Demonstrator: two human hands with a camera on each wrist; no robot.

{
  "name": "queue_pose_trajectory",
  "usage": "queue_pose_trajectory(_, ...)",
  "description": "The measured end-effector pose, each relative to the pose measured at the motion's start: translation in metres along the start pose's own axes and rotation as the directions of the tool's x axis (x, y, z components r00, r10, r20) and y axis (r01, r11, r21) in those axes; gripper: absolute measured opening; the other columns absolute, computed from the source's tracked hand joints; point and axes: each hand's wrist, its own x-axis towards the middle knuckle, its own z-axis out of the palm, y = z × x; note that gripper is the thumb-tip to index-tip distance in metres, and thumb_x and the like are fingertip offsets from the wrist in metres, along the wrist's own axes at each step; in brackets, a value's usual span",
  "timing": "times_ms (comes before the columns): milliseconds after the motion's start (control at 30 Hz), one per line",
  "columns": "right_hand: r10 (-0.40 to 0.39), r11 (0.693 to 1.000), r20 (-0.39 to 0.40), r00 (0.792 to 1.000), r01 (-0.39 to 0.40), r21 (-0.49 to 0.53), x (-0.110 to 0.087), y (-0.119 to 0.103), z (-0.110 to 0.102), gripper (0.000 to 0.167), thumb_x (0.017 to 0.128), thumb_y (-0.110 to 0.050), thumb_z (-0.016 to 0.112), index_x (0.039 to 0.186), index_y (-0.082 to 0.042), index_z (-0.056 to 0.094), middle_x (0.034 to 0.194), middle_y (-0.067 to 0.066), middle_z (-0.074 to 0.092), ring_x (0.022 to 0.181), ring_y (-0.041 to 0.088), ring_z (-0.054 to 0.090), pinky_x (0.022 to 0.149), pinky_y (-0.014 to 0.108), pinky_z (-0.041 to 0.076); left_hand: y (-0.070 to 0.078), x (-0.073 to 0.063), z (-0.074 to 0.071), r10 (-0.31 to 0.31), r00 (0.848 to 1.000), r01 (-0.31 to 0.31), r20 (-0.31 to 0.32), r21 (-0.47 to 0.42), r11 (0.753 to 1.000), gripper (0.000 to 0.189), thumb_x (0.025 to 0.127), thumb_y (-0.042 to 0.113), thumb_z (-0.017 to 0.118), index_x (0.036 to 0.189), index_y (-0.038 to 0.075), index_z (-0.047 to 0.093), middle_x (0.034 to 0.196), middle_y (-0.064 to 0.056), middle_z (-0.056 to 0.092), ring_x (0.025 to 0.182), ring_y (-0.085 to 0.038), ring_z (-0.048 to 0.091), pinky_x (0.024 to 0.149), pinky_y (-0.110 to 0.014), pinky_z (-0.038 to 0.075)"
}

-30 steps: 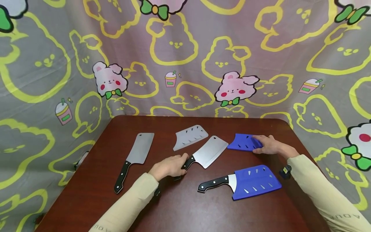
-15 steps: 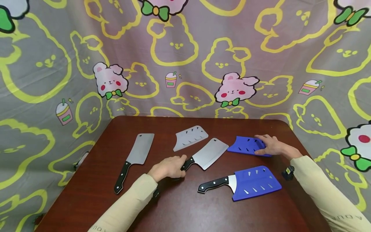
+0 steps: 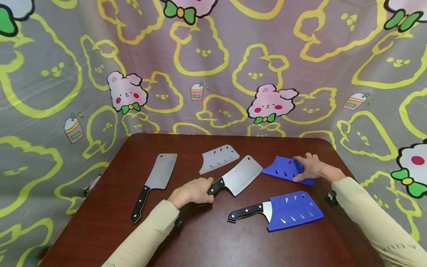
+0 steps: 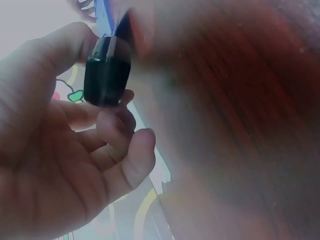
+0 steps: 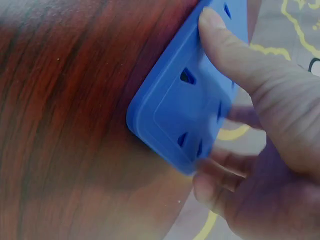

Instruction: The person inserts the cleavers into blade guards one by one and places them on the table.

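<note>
In the head view my left hand (image 3: 193, 193) grips the black handle of a cleaver (image 3: 242, 174), whose steel blade points to the right. Its handle end (image 4: 107, 75) shows between thumb and fingers in the left wrist view. My right hand (image 3: 311, 168) holds a blue blade guard (image 3: 281, 168) with slots, thumb on the near edge and fingers on the far edge. The guard's left end lies right by the blade's tip; whether they touch I cannot tell. The right wrist view shows the guard (image 5: 165, 115) slanting close over the wood.
A bare cleaver (image 3: 161, 170) lies at the left of the brown table (image 3: 233, 244). Behind the held cleaver lies a whitish blade guard (image 3: 220, 158). Another cleaver in a blue guard (image 3: 295, 211) lies in front at the right. A patterned curtain (image 3: 213, 59) surrounds the table.
The blue guard has swung its right end toward me, and my right hand has shifted slightly right with it. The held cleaver has moved only a little. Other things stay put.
</note>
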Motion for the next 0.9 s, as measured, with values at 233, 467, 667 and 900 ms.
queue_pose_trajectory(233, 0.043, 0.989, -0.132, 0.990, -0.060, -0.133, -0.004, -0.005, 0.000, 0.103, 0.066, -0.059, 0.083, 0.139, 0.002, 0.044, 0.120, 0.036, 0.038, 0.107, 0.050, 0.032, 0.081, 0.059, 0.043, -0.004, 0.000, -0.004, 0.026, 0.999, -0.027, -0.031, -0.037, 0.999, 0.029, 0.082, 0.026, 0.070, 0.102, 0.012, 0.054, 0.081, 0.001, 0.056, 0.065, -0.012, 0.053, 0.058, -0.026, 0.044)
queue_pose_trajectory(467, -0.003, 1.000, -0.191, 0.982, -0.002, -0.025, -0.013, -0.011, -0.005, 0.075, 0.078, -0.039, 0.082, 0.128, 0.004, 0.047, 0.111, 0.031, 0.037, 0.101, 0.045, 0.031, 0.060, 0.044, 0.044, -0.004, -0.002, -0.012, 0.016, 0.999, -0.020, -0.042, -0.107, 0.994, 0.028, 0.085, 0.023, 0.066, 0.106, 0.011, 0.052, 0.081, -0.002, 0.057, 0.064, -0.013, 0.053, 0.056, -0.028, 0.043)
queue_pose_trajectory(667, -0.057, 0.997, -0.246, 0.968, 0.066, 0.030, -0.019, -0.012, -0.001, 0.063, 0.085, -0.029, 0.077, 0.130, -0.003, 0.040, 0.109, 0.031, 0.036, 0.099, 0.048, 0.040, 0.061, 0.044, 0.045, -0.002, -0.004, -0.019, -0.011, 0.999, 0.005, -0.037, -0.166, 0.986, 0.044, 0.092, 0.022, 0.059, 0.130, 0.004, 0.044, 0.076, -0.004, 0.054, 0.054, -0.013, 0.046, 0.053, -0.029, 0.039)
queue_pose_trajectory(900, -0.222, 0.973, -0.336, 0.915, 0.230, -0.016, -0.016, -0.009, 0.001, 0.050, 0.089, -0.011, 0.071, 0.130, -0.002, 0.044, 0.104, 0.025, 0.057, 0.089, 0.034, 0.059, 0.073, 0.047, 0.050, -0.003, -0.006, -0.027, 0.000, 0.996, -0.021, -0.087, -0.235, 0.972, 0.043, 0.094, 0.020, 0.057, 0.132, 0.009, 0.041, 0.070, -0.003, 0.052, 0.048, -0.012, 0.041, 0.050, -0.028, 0.035)
